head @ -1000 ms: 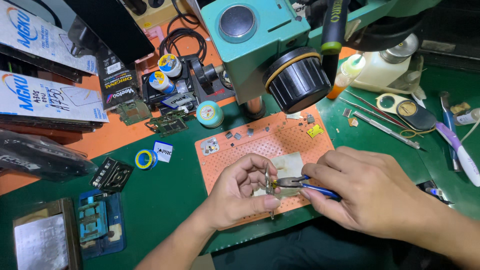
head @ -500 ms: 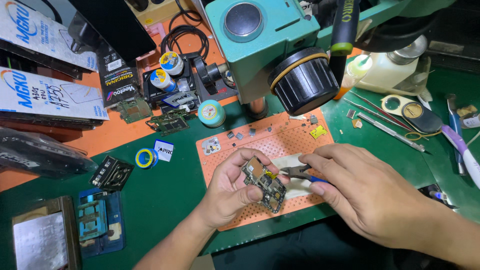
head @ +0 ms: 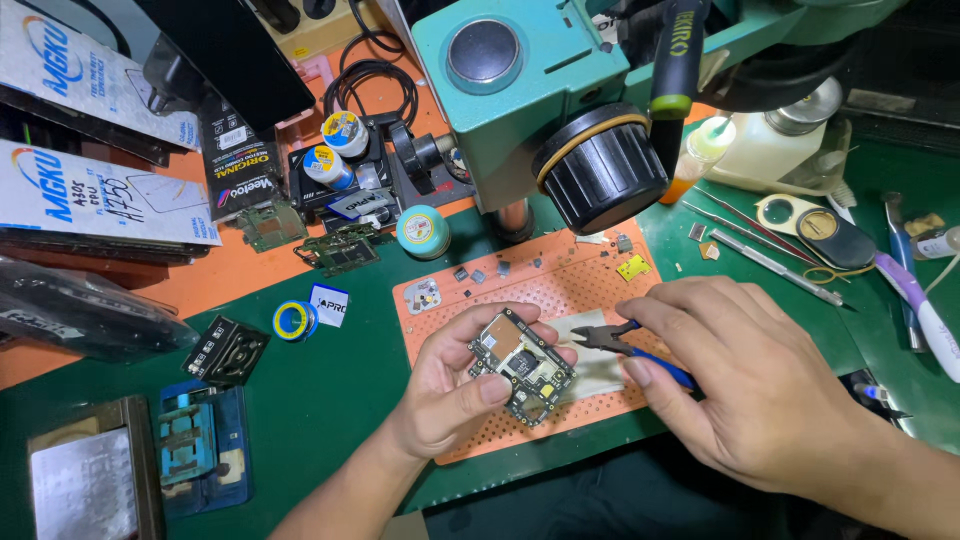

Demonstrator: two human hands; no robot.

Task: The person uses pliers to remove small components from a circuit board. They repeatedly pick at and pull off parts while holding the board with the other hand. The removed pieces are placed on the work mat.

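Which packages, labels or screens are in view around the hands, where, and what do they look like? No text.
Two flat packs, far left, stacked: white and grey rectangles with blue lettering.
Black pouch, upper left, leaning upright: black with white print.
Small card, on the green mat left of the left hand: white square with dark print, beside a yellow-and-blue tape roll.
Clear bag, left edge: glossy and dark.
No lit screen visible.

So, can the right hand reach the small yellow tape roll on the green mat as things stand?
Probably not easily: the right hand holds blue-handled pliers, and the left hand with the circuit board lies between it and the yellow tape roll.
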